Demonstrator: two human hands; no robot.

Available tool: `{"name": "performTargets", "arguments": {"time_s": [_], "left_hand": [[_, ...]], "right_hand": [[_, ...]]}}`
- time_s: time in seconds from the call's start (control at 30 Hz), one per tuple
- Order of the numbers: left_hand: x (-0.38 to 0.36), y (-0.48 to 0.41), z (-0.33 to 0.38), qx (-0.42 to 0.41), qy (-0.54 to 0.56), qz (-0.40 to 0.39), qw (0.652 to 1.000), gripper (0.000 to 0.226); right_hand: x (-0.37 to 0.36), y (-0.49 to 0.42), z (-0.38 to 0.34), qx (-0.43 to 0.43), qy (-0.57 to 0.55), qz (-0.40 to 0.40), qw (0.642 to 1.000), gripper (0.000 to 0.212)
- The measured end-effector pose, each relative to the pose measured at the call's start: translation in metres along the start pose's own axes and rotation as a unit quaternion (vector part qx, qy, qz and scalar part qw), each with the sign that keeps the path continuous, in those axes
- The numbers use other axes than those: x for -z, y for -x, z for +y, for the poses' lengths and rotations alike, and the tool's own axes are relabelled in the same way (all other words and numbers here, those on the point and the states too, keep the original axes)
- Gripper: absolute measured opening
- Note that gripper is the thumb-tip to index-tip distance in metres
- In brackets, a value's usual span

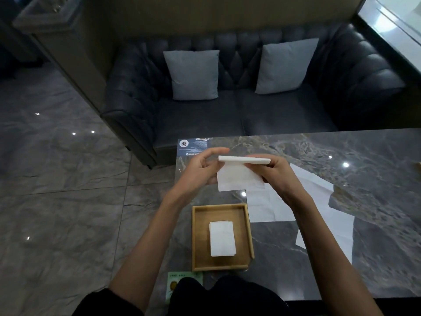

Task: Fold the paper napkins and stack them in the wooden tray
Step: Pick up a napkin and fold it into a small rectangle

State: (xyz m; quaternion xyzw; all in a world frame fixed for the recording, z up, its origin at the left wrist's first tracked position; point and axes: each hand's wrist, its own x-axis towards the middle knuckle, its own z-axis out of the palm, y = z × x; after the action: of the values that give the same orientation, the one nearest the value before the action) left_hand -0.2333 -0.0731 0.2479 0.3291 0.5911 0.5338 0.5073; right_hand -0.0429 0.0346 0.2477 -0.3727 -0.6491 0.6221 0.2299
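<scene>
I am looking down at a dark marble bench (319, 156) with pale veins, its polished top throwing back small spots of ceiling light. Both hands are raised above it, sharing one white napkin (239, 176): the left hand (200, 167) is pinching its left edge between thumb and fingers, and the right hand (275, 174) is gripping the folded top edge from the right, so the lower half is hanging loose. Below them a wooden tray (249, 226) is sitting near the bench's left edge, holding a small stack of folded napkins (222, 238) in its middle. Unfolded napkins (268, 206) are lying flat just right of the tray, overlapping each other. A blue printed card (193, 147) is resting at the far left corner, and a green card (175, 283) is showing at the near edge. Beyond the bench a black tufted sofa (227, 115) is carrying two grey cushions (193, 75), and the floor (57, 179) on the left is glossy grey tile.
</scene>
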Motion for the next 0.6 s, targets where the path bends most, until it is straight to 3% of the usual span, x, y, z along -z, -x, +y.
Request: {"name": "performTargets", "arguments": {"time_s": [0.13, 0.27, 0.47, 0.6], "left_hand": [[-0.003, 0.001, -0.001, 0.045, 0.090, -0.032, 0.994, 0.030], [0.000, 0.001, 0.003, 0.118, 0.257, -0.066, 0.957, 0.040], [-0.001, -0.002, -0.002, 0.102, 0.120, -0.033, 0.987, 0.039], [-0.001, -0.001, -0.007, 0.078, 0.091, 0.023, 0.992, 0.034]], "right_hand": [[0.000, 0.002, -0.007, 0.059, 0.030, 0.002, 0.998, 0.022], [0.004, 0.002, -0.007, 0.082, 0.030, 0.003, 0.996, 0.030], [0.006, -0.002, -0.001, 0.075, 0.054, -0.017, 0.996, 0.037], [0.004, -0.006, 0.006, -0.090, -0.139, -0.017, 0.986, 0.030]]}}
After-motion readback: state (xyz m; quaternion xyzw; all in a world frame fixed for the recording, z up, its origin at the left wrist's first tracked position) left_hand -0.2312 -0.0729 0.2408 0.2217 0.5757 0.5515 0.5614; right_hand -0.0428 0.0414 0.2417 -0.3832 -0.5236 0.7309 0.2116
